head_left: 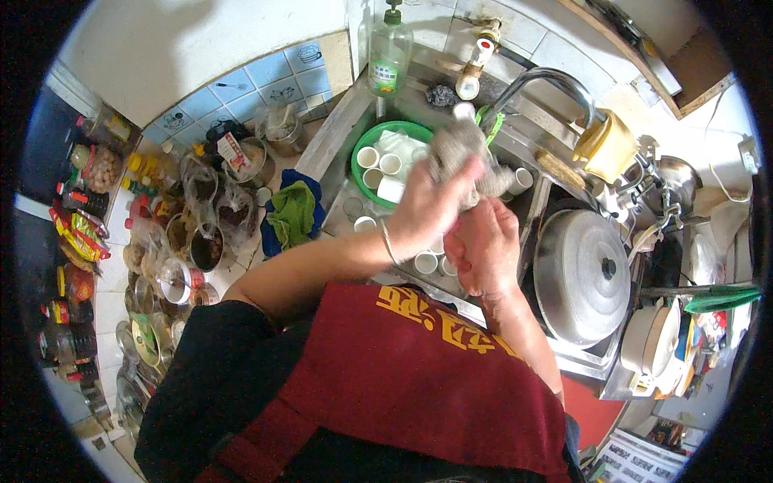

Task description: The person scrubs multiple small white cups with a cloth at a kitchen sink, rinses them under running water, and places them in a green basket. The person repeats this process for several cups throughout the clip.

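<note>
Over steel sink (338,133), crowded tiled counter (109,310) at left

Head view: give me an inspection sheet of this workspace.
Surface: steel sink, small white cups lying in it.
Job's things: grey rag; green basin with cups.
Clutter: jars and bags on the left counter; green cloth; soap bottle; pot lid.
Hands: left hand grips the rag; right hand closed below it, contents hidden.
Cables: white cord at right.
Surroundings: tiled wall, tap.
</note>
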Demonstrator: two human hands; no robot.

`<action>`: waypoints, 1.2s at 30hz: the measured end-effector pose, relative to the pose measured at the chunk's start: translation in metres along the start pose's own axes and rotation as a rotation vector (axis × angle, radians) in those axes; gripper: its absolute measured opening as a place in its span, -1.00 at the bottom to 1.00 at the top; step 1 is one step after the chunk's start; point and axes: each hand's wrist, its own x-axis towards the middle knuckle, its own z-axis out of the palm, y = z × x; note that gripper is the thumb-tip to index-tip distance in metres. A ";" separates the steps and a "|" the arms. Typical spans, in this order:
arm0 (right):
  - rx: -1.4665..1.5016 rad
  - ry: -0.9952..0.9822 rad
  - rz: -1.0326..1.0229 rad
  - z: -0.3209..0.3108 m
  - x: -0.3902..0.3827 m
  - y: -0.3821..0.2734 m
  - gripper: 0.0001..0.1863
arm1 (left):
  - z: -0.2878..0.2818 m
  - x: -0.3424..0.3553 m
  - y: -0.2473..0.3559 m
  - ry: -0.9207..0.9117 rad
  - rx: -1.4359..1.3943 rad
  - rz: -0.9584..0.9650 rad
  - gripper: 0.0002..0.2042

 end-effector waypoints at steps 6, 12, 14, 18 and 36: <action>0.323 0.030 0.107 -0.004 0.018 0.008 -0.46 | -0.024 0.004 0.002 -0.263 0.341 0.035 -0.75; -0.672 -0.119 -0.505 -0.040 0.025 -0.058 -0.40 | -0.053 0.041 0.006 -0.663 0.876 0.141 -0.55; -0.902 -0.325 -0.396 -0.037 0.024 -0.081 -0.62 | -0.053 0.050 0.005 -0.811 1.094 0.174 -0.62; -1.283 -0.469 -0.471 -0.028 0.025 -0.088 -0.76 | -0.049 0.057 0.011 -0.978 1.189 0.266 -0.74; -1.049 -0.152 -0.343 -0.078 0.019 -0.043 -0.70 | -0.110 0.076 0.005 -0.281 0.621 0.134 -0.57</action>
